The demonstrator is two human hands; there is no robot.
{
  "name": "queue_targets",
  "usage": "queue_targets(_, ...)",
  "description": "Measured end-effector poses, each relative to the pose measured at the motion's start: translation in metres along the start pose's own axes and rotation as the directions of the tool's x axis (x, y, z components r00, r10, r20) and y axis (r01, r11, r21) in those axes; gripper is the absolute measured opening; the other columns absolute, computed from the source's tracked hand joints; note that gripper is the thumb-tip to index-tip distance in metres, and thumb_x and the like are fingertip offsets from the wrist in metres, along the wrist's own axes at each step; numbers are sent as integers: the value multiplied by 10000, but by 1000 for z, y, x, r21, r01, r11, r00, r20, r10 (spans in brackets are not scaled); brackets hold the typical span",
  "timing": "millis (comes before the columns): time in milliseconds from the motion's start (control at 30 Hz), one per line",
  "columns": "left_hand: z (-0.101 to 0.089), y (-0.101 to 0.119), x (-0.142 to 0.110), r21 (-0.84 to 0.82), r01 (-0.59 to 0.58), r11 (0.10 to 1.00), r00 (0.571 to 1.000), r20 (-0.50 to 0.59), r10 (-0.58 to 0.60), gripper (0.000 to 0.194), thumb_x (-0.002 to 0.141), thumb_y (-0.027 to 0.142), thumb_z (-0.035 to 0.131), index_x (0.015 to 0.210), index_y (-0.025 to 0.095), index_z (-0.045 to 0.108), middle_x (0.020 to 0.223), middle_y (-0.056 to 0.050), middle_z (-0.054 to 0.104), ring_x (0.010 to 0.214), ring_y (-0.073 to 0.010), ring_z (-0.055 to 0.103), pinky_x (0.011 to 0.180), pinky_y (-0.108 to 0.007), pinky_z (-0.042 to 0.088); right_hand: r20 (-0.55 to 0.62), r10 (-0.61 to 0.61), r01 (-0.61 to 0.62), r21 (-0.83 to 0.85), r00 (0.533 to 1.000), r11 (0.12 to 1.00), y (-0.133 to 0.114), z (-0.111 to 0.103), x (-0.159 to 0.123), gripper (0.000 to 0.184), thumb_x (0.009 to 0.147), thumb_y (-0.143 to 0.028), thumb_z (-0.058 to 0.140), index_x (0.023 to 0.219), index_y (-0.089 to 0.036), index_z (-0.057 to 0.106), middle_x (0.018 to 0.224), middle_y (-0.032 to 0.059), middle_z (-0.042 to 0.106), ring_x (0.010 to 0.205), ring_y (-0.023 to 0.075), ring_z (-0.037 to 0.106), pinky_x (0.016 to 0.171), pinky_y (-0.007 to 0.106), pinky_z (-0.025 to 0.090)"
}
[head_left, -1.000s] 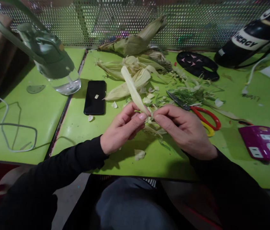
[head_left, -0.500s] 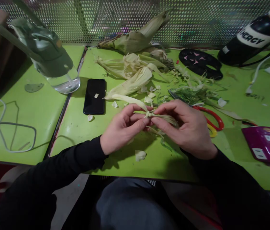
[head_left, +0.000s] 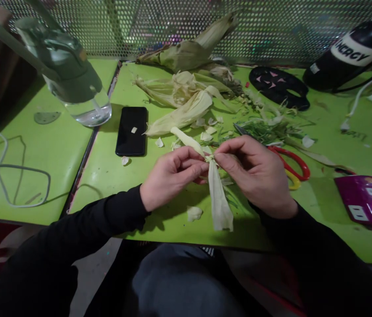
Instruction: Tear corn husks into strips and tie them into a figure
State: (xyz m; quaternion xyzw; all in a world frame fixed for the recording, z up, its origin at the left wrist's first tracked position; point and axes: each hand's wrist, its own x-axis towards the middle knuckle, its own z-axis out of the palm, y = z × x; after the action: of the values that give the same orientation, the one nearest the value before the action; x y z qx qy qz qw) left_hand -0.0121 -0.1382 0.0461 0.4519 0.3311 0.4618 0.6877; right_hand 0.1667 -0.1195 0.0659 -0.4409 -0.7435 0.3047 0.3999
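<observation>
Between my two hands is a pale strip of corn husk [head_left: 219, 202], knotted or gathered at its middle. One end points up and left past my fingers, and a wider end hangs down toward the table's front edge. My left hand [head_left: 179, 171] pinches it at the left of the knot, thumb against fingers. From the right, my right hand [head_left: 252, 169] pinches close beside the knot with thumb and forefinger. Just beyond my hands lie more corn husks [head_left: 182, 112] and small cut husk pieces [head_left: 206, 136]. Red and yellow-handled scissors [head_left: 294, 163] lie partly behind my right hand.
A black phone [head_left: 131, 136] and a green water bottle [head_left: 77, 83] are at the left. Green shreds [head_left: 268, 130] lie beyond my right hand. Farther right are a black palette-shaped piece [head_left: 278, 88], a dark bottle [head_left: 347, 57] and a purple power socket [head_left: 367, 198]. A perforated screen [head_left: 271, 35] backs the table.
The husk's wider end, earlier lying rightward under my right hand's fingers, now hangs down toward me. My right fingers have shifted to pinch by the knot. The view has moved slightly.
</observation>
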Motion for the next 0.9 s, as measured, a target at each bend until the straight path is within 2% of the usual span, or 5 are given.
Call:
queue_targets(200,-1,4,-2,48,8,999,999,-50,-6,290,825,381,737,843,151,561,766,-26,735,683,-109,699,602,-207,570,-56,-192,190,-51,980,981,1,-3,1,39,897,-239,634,917,-273,633,1031,61,644,1020,246,606,922,439,471)
queue_targets(467,0,5,0,81,-64,995,994,-84,71,386,752,463,791,780,150,567,686,6,681,629,-94,655,596,-212,578,70,-252,260,-142,965,955,-8,-3,1,128,842,-235,695,755,-272,608,768,23,638,753,223,592,737,414,460)
queue_targets(600,-1,4,0,130,-88,988,992,-82,99,325,777,399,784,786,144,583,712,-8,696,647,-94,659,626,-215,575,100,-169,176,-66,980,982,-9,-3,0,157,859,-226,651,720,-265,587,748,20,623,725,208,573,718,402,466)
queue_targets(700,-1,3,-1,158,-88,984,993,-66,100,260,826,363,735,842,135,611,778,-37,727,698,-106,678,635,-216,574,71,-48,41,98,996,994,-5,-4,-2,168,881,-250,634,718,-247,591,745,8,594,710,181,560,666,351,465)
queue_targets(900,-2,1,-2,159,-56,986,998,-27,61,199,858,309,695,850,131,608,814,-56,740,716,-106,681,626,-206,565,97,202,-223,329,975,918,4,-3,-5,192,886,-363,677,746,-241,631,650,-13,521,584,143,467,497,293,357)
